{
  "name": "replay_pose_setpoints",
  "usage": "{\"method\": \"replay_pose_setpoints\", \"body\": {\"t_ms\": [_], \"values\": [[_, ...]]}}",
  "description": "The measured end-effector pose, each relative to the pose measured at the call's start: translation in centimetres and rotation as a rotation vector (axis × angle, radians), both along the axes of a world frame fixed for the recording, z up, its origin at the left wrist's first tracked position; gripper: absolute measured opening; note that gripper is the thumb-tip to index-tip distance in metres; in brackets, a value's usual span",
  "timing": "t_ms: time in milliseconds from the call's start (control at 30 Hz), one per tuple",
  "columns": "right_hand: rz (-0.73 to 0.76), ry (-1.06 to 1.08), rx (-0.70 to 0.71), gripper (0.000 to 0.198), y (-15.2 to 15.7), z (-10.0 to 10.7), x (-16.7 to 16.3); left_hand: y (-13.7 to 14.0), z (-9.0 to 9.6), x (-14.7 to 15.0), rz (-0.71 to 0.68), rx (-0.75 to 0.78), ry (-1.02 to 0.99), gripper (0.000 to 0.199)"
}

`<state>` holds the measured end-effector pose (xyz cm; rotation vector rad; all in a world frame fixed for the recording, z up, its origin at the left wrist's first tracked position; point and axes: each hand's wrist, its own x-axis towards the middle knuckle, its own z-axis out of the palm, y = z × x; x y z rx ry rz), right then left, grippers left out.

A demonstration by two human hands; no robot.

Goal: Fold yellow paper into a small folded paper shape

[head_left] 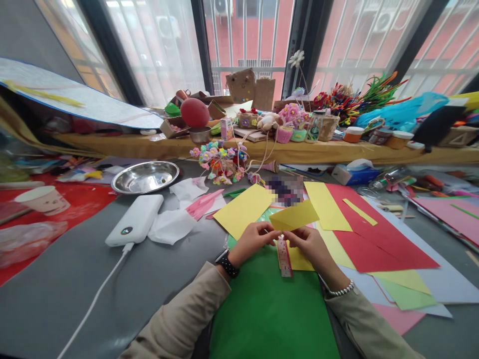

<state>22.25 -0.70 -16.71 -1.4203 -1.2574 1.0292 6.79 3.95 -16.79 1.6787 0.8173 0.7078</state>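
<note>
A small piece of yellow paper point(295, 215) is raised above the work surface, its lower edge pinched by the fingertips of my left hand point(253, 243) and my right hand point(310, 248). The two hands nearly meet at that edge. Below them a short ruler with a red pattern point(285, 260) lies partly over another yellow piece point(301, 262). Beneath both is a large green sheet point(275, 314). Left of the raised paper, a yellow sheet point(244, 211) lies flat. To the right, a yellow strip point(359, 212) rests on a red sheet point(385, 244).
A white power bank point(135, 219) with a cable and a shiny metal plate point(145, 178) lie to the left, near crumpled tissue point(171, 227). Pipe-cleaner flowers point(220, 160) stand beyond. Craft items crowd the ledge point(168, 145) under the windows. A paper cup point(43, 200) sits far left.
</note>
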Motion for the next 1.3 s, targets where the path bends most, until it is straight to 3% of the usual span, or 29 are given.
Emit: {"method": "replay_pose_setpoints", "body": {"t_ms": [367, 800, 1300], "values": [[0.056, -0.009, 0.010, 0.024, 0.0, 0.1, 0.1, 0.0, -0.1, 0.0, -0.008, 0.070, 0.080, 0.030], [-0.059, -0.042, 0.081, 0.023, 0.1, 0.2, 1.5, 0.1, -0.4, 0.0, -0.014, 0.067, 0.052, 0.028], [-0.378, 0.162, 0.234, 0.019, 0.5, 0.1, 3.1, 0.1, -0.3, 0.0, 0.025, 0.070, 0.033, 0.026]]}}
